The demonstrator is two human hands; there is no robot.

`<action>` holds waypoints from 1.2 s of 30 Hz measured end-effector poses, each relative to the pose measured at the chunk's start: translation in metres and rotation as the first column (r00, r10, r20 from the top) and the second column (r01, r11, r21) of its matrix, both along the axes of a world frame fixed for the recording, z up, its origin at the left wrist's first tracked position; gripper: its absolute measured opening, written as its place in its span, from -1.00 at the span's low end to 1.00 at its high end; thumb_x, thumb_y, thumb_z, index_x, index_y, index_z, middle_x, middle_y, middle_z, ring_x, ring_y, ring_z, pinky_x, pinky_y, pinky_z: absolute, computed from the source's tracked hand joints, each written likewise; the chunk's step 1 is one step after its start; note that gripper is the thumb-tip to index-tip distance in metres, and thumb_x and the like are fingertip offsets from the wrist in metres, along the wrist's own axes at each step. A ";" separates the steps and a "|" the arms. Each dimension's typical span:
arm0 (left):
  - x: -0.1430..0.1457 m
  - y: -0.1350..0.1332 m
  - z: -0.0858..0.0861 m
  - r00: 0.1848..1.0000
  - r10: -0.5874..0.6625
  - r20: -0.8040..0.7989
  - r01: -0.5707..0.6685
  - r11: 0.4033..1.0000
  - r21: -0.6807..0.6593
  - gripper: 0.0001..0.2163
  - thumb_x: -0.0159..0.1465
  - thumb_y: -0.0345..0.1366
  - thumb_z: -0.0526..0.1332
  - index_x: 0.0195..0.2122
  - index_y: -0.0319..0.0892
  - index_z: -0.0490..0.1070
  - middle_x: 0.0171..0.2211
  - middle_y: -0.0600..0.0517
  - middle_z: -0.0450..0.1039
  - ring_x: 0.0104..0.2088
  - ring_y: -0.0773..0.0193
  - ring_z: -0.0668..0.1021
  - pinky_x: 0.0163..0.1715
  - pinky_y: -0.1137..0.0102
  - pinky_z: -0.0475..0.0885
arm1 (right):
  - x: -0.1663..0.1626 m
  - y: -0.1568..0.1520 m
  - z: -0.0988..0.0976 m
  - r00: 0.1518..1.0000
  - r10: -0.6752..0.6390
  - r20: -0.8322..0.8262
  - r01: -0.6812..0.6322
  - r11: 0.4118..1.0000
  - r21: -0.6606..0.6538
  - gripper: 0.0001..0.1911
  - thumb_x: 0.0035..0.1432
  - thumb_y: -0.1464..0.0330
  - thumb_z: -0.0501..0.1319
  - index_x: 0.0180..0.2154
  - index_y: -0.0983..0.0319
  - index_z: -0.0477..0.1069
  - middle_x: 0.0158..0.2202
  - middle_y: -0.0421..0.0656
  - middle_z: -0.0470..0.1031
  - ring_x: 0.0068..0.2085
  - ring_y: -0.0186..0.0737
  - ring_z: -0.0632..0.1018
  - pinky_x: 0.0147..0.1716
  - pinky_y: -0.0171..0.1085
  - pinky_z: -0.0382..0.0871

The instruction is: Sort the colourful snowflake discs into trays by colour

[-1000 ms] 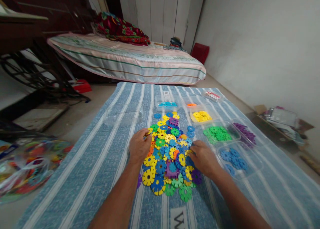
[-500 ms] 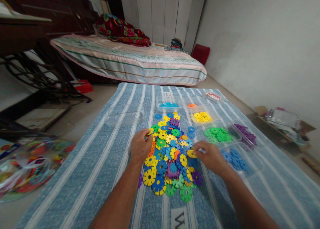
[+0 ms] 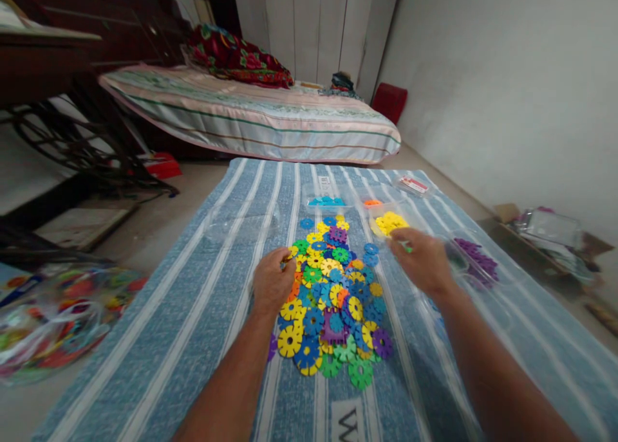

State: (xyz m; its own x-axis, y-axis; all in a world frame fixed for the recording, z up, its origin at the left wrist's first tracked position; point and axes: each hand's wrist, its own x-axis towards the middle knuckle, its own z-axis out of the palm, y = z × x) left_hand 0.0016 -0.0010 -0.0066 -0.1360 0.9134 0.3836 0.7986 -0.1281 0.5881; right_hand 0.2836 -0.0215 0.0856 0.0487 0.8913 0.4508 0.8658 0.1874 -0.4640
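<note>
Striped cloth: disc pile between hands;
Right hand: moved from pile to yellow discs; grip unclear;
Left hand: curled against pile; grip unclear

This is a home, most likely a bedroom. Beyond the far edge of the striped tablecloth stands a bed under a pastel striped sheet, with a red floral blanket heaped on it and a dark, glossy headboard at its left end. A pale wardrobe rises behind. Off the tablecloth's far left corner is an ironwork treadle stand, like a sewing machine's; past the right edge, a cluttered carton sits on the floor.
</note>
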 end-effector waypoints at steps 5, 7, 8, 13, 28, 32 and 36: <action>0.001 -0.001 0.000 1.000 -0.003 0.009 0.003 1.000 0.005 -0.76 0.16 -0.28 0.06 -0.22 -0.17 0.45 -0.13 -0.03 0.51 -0.09 0.19 0.50 0.01 0.33 0.34 | -0.016 -0.054 -0.043 0.972 0.227 0.061 -0.192 0.918 -0.348 -0.79 0.13 0.33 0.10 -0.27 0.20 0.48 -0.24 -0.10 0.53 -0.18 -0.13 0.51 -0.17 -0.18 0.36; 0.001 -0.001 0.000 1.000 -0.004 0.010 0.004 1.000 0.006 -0.76 0.16 -0.28 0.06 -0.22 -0.17 0.45 -0.13 -0.03 0.51 -0.08 0.19 0.49 0.02 0.32 0.34 | -0.015 -0.068 -0.053 0.966 0.248 0.072 -0.199 0.894 -0.402 -0.79 0.13 0.37 0.09 -0.26 0.20 0.48 -0.22 -0.10 0.51 -0.16 -0.14 0.49 -0.14 -0.19 0.34; 0.001 -0.001 0.000 1.000 -0.004 0.009 0.004 1.000 0.006 -0.76 0.16 -0.28 0.06 -0.22 -0.17 0.45 -0.13 -0.03 0.51 -0.08 0.19 0.49 0.02 0.32 0.34 | -0.014 -0.073 -0.056 0.966 0.250 0.074 -0.198 0.887 -0.418 -0.79 0.13 0.38 0.09 -0.25 0.20 0.48 -0.20 -0.09 0.50 -0.14 -0.14 0.48 -0.12 -0.20 0.33; 0.001 -0.001 0.000 1.000 -0.003 0.007 0.002 1.000 0.011 -0.76 0.16 -0.26 0.05 -0.22 -0.16 0.44 -0.12 -0.03 0.50 -0.07 0.19 0.49 0.02 0.32 0.33 | -0.010 -0.085 -0.061 0.973 0.220 0.062 -0.170 0.879 -0.445 -0.70 0.13 0.43 0.07 -0.10 0.22 0.43 -0.07 -0.08 0.43 -0.04 -0.15 0.42 -0.03 -0.23 0.29; 0.001 -0.001 0.004 1.000 -0.006 -0.004 0.006 1.000 -0.007 -0.76 0.16 -0.26 0.05 -0.22 -0.17 0.44 -0.14 -0.04 0.51 -0.09 0.18 0.50 0.00 0.31 0.35 | -0.019 -0.077 -0.073 0.899 0.246 0.364 -0.093 0.916 -0.391 -0.72 0.19 0.50 -0.02 -0.25 0.25 0.46 -0.14 -0.01 0.44 -0.03 -0.12 0.38 -0.03 -0.23 0.25; 0.001 -0.001 0.004 1.000 -0.009 -0.006 0.009 1.000 0.001 -0.76 0.17 -0.26 0.04 -0.22 -0.17 0.44 -0.13 -0.04 0.51 -0.08 0.18 0.50 0.00 0.32 0.35 | -0.018 -0.076 -0.077 0.889 0.248 0.386 -0.103 0.928 -0.358 -0.72 0.21 0.52 -0.03 -0.28 0.26 0.45 -0.20 -0.03 0.45 -0.09 -0.16 0.40 -0.06 -0.25 0.26; 0.000 -0.001 0.001 1.000 -0.009 -0.006 0.009 1.000 0.012 -0.75 0.17 -0.26 0.05 -0.22 -0.18 0.44 -0.13 -0.05 0.51 -0.09 0.18 0.50 0.00 0.30 0.35 | -0.016 -0.078 -0.077 0.912 0.226 0.341 -0.111 0.939 -0.325 -0.71 0.23 0.49 -0.05 -0.32 0.23 0.44 -0.28 -0.07 0.45 -0.17 -0.21 0.43 -0.15 -0.28 0.30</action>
State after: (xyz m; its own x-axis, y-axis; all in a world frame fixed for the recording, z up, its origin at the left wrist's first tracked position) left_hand 0.0012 -0.0023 -0.0054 -0.1255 0.9098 0.3957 0.8007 -0.1426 0.5818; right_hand 0.2680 -0.0990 0.0089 -0.2321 0.9647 0.1243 0.9519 0.2516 -0.1751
